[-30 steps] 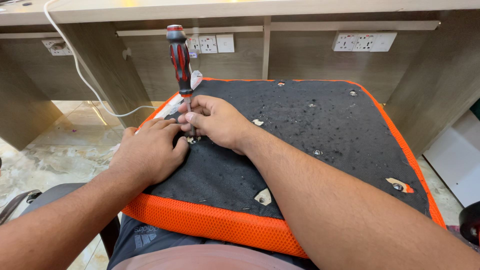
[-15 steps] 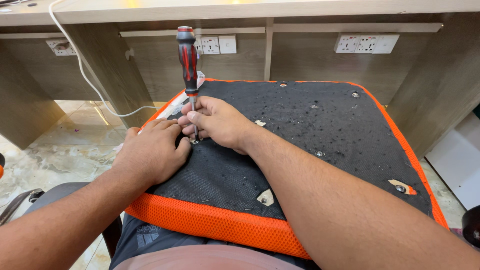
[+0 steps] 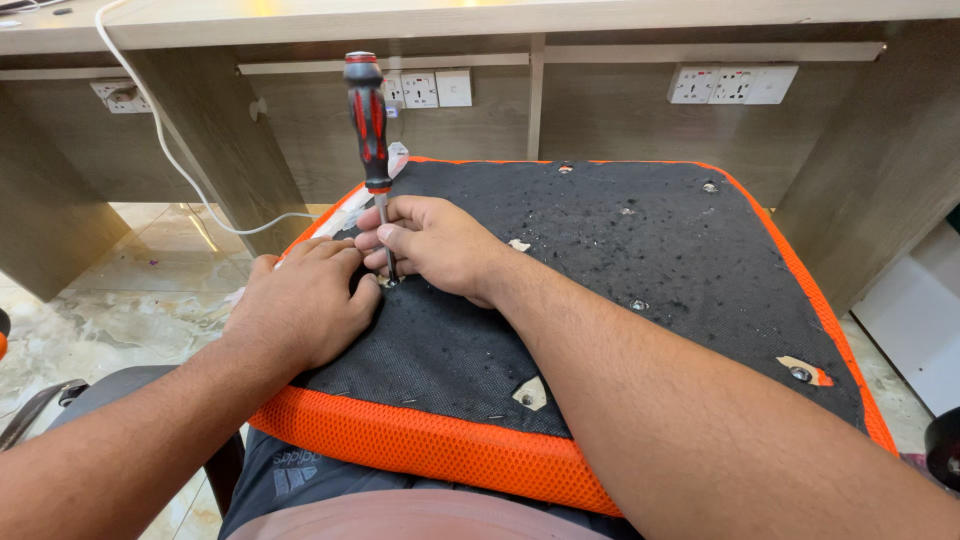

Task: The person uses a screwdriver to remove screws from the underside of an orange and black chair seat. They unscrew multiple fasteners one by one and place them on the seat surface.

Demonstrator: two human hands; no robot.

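Observation:
An orange-edged chair seat (image 3: 420, 445) lies upside down across my lap, its black underside fabric facing up. A red and black screwdriver (image 3: 368, 120) stands upright on it, tip down at a hole near the seat's left side. My right hand (image 3: 435, 245) pinches the metal shaft low down between thumb and fingers. Palm down on the fabric just left of the tip lies my left hand (image 3: 300, 305), its fingertips touching the spot under the tip. The hole itself is hidden by my fingers.
Other screw holes (image 3: 797, 374) dot the black underside, some with torn fabric. A wooden desk (image 3: 500, 15) stands ahead with wall sockets (image 3: 732, 85) under it and a white cable (image 3: 165, 150) hanging at left. Tiled floor shows at left.
The screwdriver handle has swung slightly, first right and then a little back left, while staying upright. Both hands have stayed at the same spot.

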